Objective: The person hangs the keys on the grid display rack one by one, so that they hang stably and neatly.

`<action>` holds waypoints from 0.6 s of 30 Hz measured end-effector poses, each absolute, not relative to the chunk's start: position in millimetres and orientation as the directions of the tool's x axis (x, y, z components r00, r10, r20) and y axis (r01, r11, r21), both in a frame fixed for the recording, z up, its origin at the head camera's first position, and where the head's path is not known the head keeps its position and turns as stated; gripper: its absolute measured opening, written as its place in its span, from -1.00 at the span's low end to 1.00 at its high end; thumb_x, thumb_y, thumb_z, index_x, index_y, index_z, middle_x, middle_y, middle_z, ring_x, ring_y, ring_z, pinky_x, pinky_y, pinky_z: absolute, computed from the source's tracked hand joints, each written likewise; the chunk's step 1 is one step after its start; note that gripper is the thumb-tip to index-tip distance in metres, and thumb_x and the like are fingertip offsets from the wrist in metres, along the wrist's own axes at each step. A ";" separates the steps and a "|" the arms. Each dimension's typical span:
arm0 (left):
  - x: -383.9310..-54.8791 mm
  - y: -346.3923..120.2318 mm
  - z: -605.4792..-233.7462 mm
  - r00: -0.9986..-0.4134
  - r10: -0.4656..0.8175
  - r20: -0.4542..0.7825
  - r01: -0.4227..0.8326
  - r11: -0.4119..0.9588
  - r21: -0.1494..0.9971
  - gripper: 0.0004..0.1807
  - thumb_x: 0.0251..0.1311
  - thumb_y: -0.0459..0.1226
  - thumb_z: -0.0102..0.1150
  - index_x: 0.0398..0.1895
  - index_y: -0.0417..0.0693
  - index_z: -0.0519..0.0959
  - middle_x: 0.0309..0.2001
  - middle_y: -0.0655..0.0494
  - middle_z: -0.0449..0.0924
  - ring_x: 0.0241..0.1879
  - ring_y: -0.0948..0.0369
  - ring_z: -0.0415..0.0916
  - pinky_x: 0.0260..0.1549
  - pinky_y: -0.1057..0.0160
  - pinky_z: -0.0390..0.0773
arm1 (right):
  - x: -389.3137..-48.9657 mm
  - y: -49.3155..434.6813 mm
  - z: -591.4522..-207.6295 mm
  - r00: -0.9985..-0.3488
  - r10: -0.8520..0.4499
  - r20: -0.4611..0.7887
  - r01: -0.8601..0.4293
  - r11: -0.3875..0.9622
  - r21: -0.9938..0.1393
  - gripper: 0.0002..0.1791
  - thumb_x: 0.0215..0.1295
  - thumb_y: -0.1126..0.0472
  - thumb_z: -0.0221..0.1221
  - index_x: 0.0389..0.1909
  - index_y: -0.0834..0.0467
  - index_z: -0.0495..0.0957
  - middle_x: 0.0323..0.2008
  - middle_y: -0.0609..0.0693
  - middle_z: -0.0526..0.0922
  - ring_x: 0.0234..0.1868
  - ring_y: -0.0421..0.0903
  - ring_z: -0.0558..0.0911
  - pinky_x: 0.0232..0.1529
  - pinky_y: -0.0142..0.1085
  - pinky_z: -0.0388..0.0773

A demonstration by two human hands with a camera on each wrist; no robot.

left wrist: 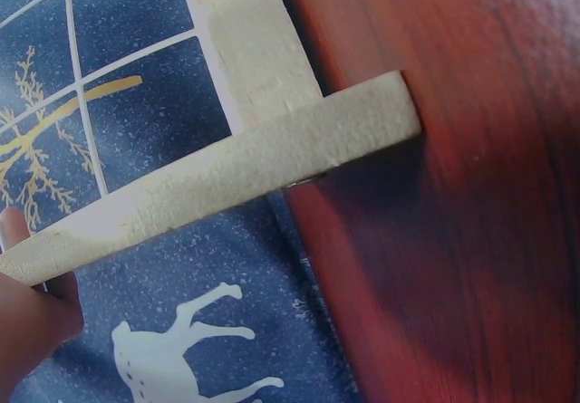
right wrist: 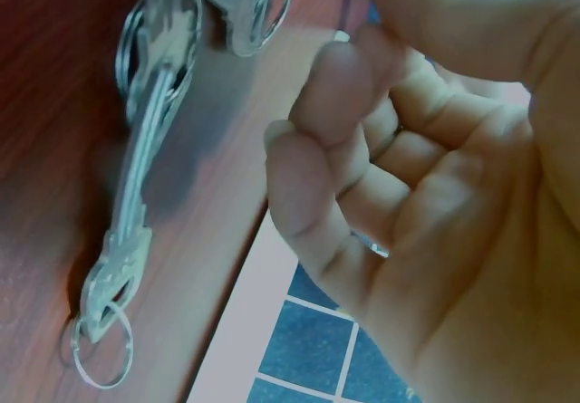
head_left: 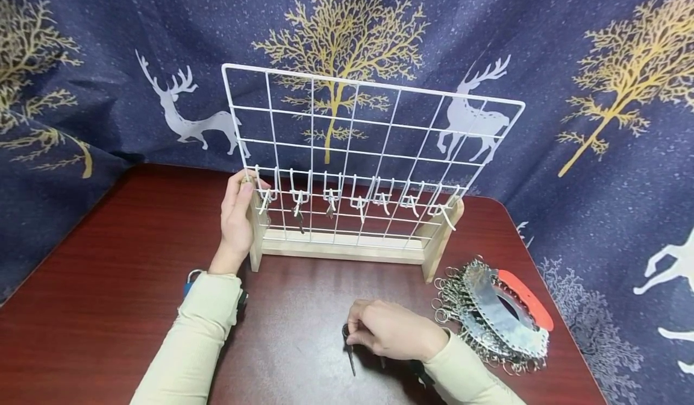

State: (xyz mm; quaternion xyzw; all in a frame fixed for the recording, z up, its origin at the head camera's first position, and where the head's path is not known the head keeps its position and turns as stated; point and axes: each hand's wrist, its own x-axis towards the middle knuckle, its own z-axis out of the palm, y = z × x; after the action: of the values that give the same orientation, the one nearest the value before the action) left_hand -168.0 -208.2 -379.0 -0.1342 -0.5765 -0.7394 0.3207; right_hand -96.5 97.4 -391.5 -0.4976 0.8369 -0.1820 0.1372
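Observation:
A white wire grid rack (head_left: 341, 245) on a wooden base stands upright at the back of the red-brown table (head_left: 108, 284). A row of white hooks (head_left: 358, 197) crosses it, and keys (head_left: 298, 215) hang from the leftmost ones. My left hand (head_left: 237, 215) grips the rack's left post, thumb in front. In the left wrist view the wooden foot (left wrist: 227, 181) fills the middle, with my palm (left wrist: 27, 326) below it. My right hand (head_left: 351, 332) pinches a key (head_left: 351, 357) by its dark head, its blade pointing down at the table. In the right wrist view the fingers (right wrist: 317, 149) are curled.
A heap of keys on rings (head_left: 482, 314) lies at the right, beside a red-orange piece (head_left: 528, 299). In the right wrist view, loose keys (right wrist: 149, 140) lie on the wood by my hand. A dark blue patterned cloth (head_left: 596, 152) hangs behind and drapes around the table.

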 end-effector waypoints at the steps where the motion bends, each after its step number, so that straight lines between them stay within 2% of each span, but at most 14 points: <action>1: -168.0 -208.1 -378.7 -0.758 -0.322 0.568 0.628 -0.121 0.769 -0.74 0.45 -0.35 -0.30 -0.01 -0.09 0.44 -0.22 -0.33 0.43 -0.48 0.21 0.41 -0.75 0.37 0.38 | -96.3 97.3 -391.3 -0.464 -0.885 -0.043 -0.783 0.433 -0.446 -0.86 0.31 0.07 0.23 -0.37 -0.02 0.47 -0.37 -0.32 0.46 -0.40 -0.44 0.42 -0.32 -0.56 0.43; 8: -167.3 -207.9 -378.5 -0.761 -0.325 0.562 0.623 -0.124 0.772 -0.74 0.46 -0.34 -0.30 -0.01 -0.04 0.44 -0.22 -0.28 0.45 -0.47 0.16 0.41 -0.73 0.37 0.38 | -96.6 96.4 -389.4 -0.484 -0.875 -0.025 -0.771 0.440 -0.460 -0.83 0.34 0.07 0.18 -0.40 -0.03 0.41 -0.42 -0.32 0.40 -0.47 -0.40 0.38 -0.36 -0.52 0.41; 14: -168.1 -208.3 -379.0 -0.758 -0.325 0.565 0.627 -0.125 0.769 -0.75 0.46 -0.33 -0.28 0.00 -0.08 0.44 -0.23 -0.28 0.46 -0.42 0.17 0.43 -0.67 0.38 0.40 | -98.3 95.0 -390.6 -0.495 -0.865 0.082 -0.780 0.401 -0.480 -0.79 0.29 0.11 0.22 -0.42 -0.05 0.35 -0.43 -0.32 0.39 -0.43 -0.38 0.40 -0.30 -0.52 0.43; 18: -168.2 -208.8 -379.6 -0.763 -0.323 0.560 0.622 -0.128 0.773 -0.76 0.46 -0.32 -0.27 -0.01 -0.04 0.44 -0.23 -0.24 0.47 -0.45 0.18 0.42 -0.74 0.39 0.39 | -99.8 94.0 -390.3 -0.505 -0.848 0.162 -0.774 0.362 -0.520 -0.79 0.28 0.14 0.22 -0.41 -0.04 0.34 -0.40 -0.31 0.40 -0.37 -0.38 0.44 -0.21 -0.53 0.48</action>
State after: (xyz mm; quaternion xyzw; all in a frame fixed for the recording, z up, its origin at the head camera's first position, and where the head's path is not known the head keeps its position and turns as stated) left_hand -168.2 -208.8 -379.6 -0.1292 -0.5780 -0.7399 0.3191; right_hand -99.8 94.0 -390.3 -0.4929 0.8224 -0.2760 0.0670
